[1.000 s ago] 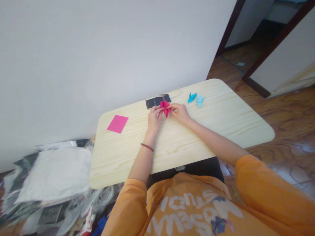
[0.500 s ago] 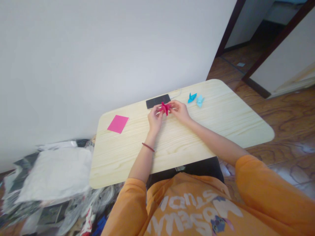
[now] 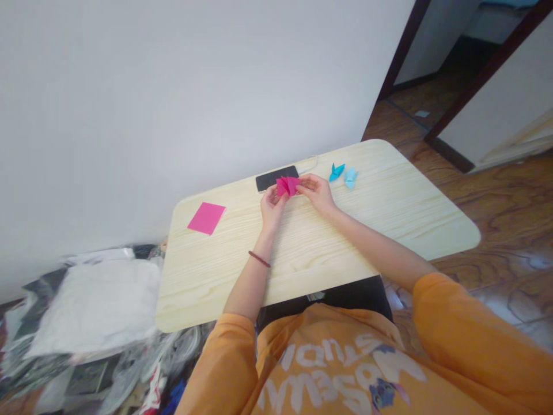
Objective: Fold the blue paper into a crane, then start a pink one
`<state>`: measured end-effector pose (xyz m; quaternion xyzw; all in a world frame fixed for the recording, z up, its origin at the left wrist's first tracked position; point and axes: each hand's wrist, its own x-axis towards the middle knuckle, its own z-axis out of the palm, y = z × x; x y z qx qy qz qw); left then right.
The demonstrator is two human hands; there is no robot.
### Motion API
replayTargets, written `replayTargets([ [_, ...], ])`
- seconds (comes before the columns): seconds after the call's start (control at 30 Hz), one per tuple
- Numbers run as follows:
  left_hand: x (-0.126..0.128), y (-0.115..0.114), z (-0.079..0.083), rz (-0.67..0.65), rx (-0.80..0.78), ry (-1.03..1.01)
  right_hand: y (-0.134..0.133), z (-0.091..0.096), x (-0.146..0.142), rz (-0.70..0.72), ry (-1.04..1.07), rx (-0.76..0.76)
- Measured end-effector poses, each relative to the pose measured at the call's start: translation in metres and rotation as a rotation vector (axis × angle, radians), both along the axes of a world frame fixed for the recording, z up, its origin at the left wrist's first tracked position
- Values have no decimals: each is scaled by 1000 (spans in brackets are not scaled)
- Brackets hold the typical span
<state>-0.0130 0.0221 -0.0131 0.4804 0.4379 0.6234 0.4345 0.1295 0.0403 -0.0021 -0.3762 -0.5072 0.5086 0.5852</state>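
Folded pink paper (image 3: 287,186), just above the centre of the frame, pinched at its left side by the fingers of the left hand (image 3: 272,208) and at its right by those of the right hand (image 3: 318,193). Partly behind, phone (image 3: 271,176) on table (image 3: 319,248). Left of centre, pink square (image 3: 206,218); right of centre, blue figure (image 3: 337,172) beside pale figure (image 3: 351,178).

Pale wood-grain table (image 3: 311,253) with rounded corners. Over on the left, a pink square of paper (image 3: 207,218); near the far edge, a dark phone (image 3: 272,177) with a white cable (image 3: 307,170); farther right, close together, a darker blue folded paper (image 3: 337,172) and a light blue folded paper (image 3: 351,178).
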Motion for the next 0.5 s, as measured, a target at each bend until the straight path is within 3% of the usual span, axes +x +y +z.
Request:
replayTargets([
  [0.33, 1, -1, -3, 12, -118, -137, 2, -1, 1, 5, 32, -60],
  [0.5, 4, -3, 0, -11, -105, -125, 1, -2, 1, 10, 80, -106],
])
